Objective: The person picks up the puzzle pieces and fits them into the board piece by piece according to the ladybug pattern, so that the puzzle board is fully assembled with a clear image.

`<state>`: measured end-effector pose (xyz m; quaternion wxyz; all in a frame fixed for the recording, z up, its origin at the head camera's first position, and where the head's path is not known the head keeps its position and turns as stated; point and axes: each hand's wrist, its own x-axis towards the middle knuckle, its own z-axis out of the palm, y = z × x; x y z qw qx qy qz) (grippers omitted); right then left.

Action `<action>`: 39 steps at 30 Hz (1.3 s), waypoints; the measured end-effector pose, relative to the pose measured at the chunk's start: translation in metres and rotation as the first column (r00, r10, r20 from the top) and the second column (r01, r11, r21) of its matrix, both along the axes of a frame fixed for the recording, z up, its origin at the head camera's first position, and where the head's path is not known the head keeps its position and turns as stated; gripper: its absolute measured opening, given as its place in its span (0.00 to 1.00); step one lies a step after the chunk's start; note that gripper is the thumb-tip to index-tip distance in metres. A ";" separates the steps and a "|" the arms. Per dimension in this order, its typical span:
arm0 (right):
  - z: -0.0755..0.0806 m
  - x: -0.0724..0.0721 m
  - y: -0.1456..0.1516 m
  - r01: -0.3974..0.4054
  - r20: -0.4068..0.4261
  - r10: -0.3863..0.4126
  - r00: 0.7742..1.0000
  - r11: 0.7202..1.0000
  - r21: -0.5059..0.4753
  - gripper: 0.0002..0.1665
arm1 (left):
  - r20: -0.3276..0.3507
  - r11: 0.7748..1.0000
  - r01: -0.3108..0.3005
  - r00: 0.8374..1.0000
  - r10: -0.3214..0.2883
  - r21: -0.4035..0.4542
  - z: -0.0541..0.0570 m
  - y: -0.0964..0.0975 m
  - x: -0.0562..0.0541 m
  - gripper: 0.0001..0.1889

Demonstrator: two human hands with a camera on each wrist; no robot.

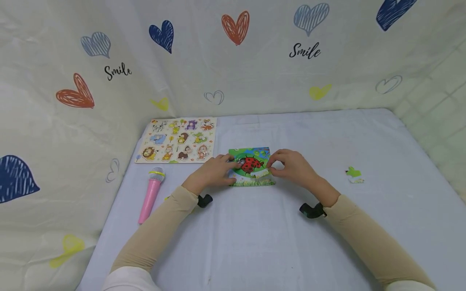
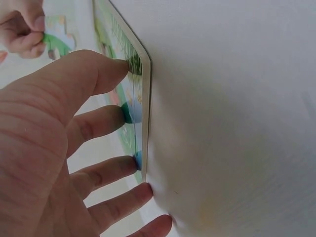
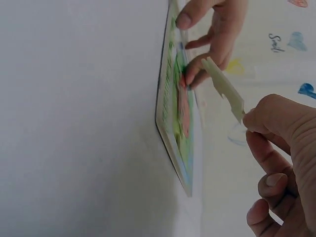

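A small ladybug jigsaw puzzle with a green border lies on the table between both hands. My left hand rests on its left side, fingers spread, with the thumb and fingertips pressing on the board near its edge. Between thumb and index finger, my right hand pinches a thin jigsaw piece, raised over the lower right part of the puzzle. The piece shows green and pale white on its face in the left wrist view, and a plain pale back in the right wrist view.
Loose jigsaw pieces lie on the table to the right. At the back left is an animal picture board, with a pink toy microphone in front of it. A heart-printed cloth hangs behind the table.
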<state>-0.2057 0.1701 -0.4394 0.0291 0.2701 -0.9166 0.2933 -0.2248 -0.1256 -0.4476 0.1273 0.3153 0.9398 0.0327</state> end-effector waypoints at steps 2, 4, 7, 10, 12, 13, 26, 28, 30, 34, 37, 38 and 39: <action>-0.004 0.000 -0.007 0.005 0.006 -0.005 1.000 1.000 -0.012 0.05 | 0.001 1.000 -0.005 1.000 0.005 0.000 0.000 0.001 0.000 0.29; -0.008 -0.001 -0.014 0.010 0.018 -0.010 1.000 1.000 -0.018 0.05 | 0.003 1.000 -0.012 1.000 0.012 0.005 0.000 0.001 0.000 0.29; -0.015 -0.002 -0.021 0.016 0.036 -0.016 0.999 1.000 -0.003 0.04 | 0.003 0.999 -0.030 1.000 0.030 0.024 0.000 0.003 0.000 0.27; -0.021 -0.003 -0.026 0.008 0.045 -0.008 0.999 1.000 0.020 0.05 | -0.006 0.998 -0.048 0.999 0.048 0.048 0.000 0.005 0.000 0.24; -0.023 -0.003 -0.028 0.000 0.049 -0.001 0.999 1.000 0.029 0.05 | -0.016 0.997 -0.060 0.998 0.061 0.058 -0.001 0.008 0.000 0.23; -0.024 -0.002 -0.029 -0.003 0.052 0.001 0.999 0.999 0.035 0.05 | -0.024 0.996 -0.066 0.997 0.068 0.058 -0.001 0.009 0.000 0.23; -0.022 0.001 -0.034 -0.026 0.084 0.014 0.996 0.990 0.141 0.14 | -0.130 0.993 -0.107 0.985 0.113 0.047 -0.008 0.024 0.002 0.24; -0.021 0.002 -0.035 -0.038 0.092 0.025 0.995 0.990 0.135 0.13 | -0.124 0.992 -0.116 0.985 0.122 0.055 -0.008 0.024 0.003 0.24; -0.020 0.002 -0.035 -0.049 0.101 0.036 0.994 0.990 0.133 0.13 | -0.108 0.989 -0.133 0.984 0.140 0.064 -0.006 0.025 0.004 0.24; -0.019 0.002 -0.036 -0.062 0.127 0.043 0.991 0.987 0.148 0.15 | -0.073 0.981 -0.182 0.980 0.187 0.073 -0.003 0.029 0.007 0.24; -0.020 0.002 -0.039 -0.079 0.135 0.055 0.989 0.981 0.177 0.19 | -0.064 0.977 -0.205 0.976 0.209 0.064 -0.002 0.031 0.008 0.24; -0.020 0.002 -0.040 -0.085 0.138 0.060 0.989 0.979 0.186 0.20 | -0.067 0.977 -0.206 0.975 0.210 0.060 -0.003 0.032 0.008 0.24; -0.020 0.002 -0.042 -0.091 0.138 0.065 0.988 0.977 0.193 0.22 | -0.069 0.976 -0.208 0.975 0.212 0.058 -0.003 0.032 0.008 0.23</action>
